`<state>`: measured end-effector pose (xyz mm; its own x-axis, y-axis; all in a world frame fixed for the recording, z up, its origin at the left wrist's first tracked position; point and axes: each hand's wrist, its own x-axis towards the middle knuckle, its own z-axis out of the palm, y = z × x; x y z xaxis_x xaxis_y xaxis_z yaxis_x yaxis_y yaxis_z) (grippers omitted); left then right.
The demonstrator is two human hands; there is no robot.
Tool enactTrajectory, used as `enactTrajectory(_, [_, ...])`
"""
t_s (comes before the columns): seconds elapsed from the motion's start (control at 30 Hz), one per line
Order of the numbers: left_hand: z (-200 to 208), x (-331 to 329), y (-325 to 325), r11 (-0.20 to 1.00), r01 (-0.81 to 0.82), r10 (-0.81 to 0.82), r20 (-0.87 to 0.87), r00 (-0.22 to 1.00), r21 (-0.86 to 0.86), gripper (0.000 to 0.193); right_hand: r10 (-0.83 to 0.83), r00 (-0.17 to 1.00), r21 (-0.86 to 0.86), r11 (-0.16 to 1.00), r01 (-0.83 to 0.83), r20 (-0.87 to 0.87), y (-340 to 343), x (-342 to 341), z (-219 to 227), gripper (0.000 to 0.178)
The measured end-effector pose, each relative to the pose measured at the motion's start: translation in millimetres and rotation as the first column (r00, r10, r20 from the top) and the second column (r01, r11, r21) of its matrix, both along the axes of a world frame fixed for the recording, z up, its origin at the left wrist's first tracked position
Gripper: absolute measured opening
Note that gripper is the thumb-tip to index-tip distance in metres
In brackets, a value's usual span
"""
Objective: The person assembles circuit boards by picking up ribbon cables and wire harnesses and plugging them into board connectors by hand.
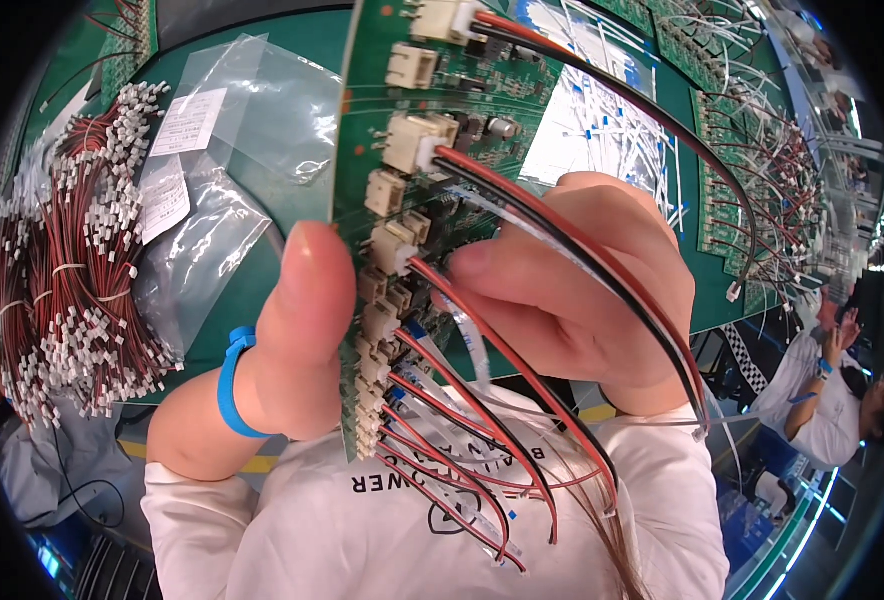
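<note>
A green circuit board [357, 190] stands on edge in front of me, a row of cream-white sockets along it. Red-and-black wire pairs [562, 235] run from several sockets and hang to the right and down. My left hand [307, 330], a blue band at its wrist, grips the board's left edge; its thumb shows and its other fingers are hidden behind. On the component side, my right hand [592, 280] is closed, its fingertips pinched close to the board. A white flat ribbon cable [477, 350] comes out at those fingertips, though their exact hold is partly hidden.
Bundles of red-and-black wires [87, 250] with white plugs lie on the green table at left, beside clear plastic bags [292, 110]. Many white ribbon cables with blue ends [602, 130] are spread behind my right hand. Wired boards [717, 180] line the right. Another person [827, 400] is farther right.
</note>
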<state>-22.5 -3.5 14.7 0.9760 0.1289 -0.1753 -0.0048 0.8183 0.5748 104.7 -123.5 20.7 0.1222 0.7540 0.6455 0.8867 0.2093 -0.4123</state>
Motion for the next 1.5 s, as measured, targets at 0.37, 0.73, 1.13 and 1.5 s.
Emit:
enactTrajectory(0.37, [3, 6, -3, 0.995, 0.043, -0.031, -0.132, 0.991, 0.092, 0.071, -0.004, 0.999, -0.070, 0.998, 0.002, -0.039, 6, -3, -3, 0.014])
enactTrajectory(0.73, [6, 5, 0, 0.981, 0.095, -0.051, -0.242, 0.969, 0.170, 0.069, -0.044, 0.999, 0.241, 0.969, 0.050, -0.029, 23, -8, -27, 0.022])
enactTrajectory(1.13, [5, 8, -3, 0.978, 0.052, -0.006, -0.223, 0.975, 0.201, 0.065, 0.045, 0.998, 0.101, 0.994, -0.040, -0.048, 16, -4, -25, 0.026])
enactTrajectory(1.5, [3, 6, 5, 0.989, 0.023, 0.010, -0.215, 0.976, 0.147, 0.069, 0.001, 0.948, 0.072, 0.997, 0.023, -0.317, 19, -8, -27, 0.022])
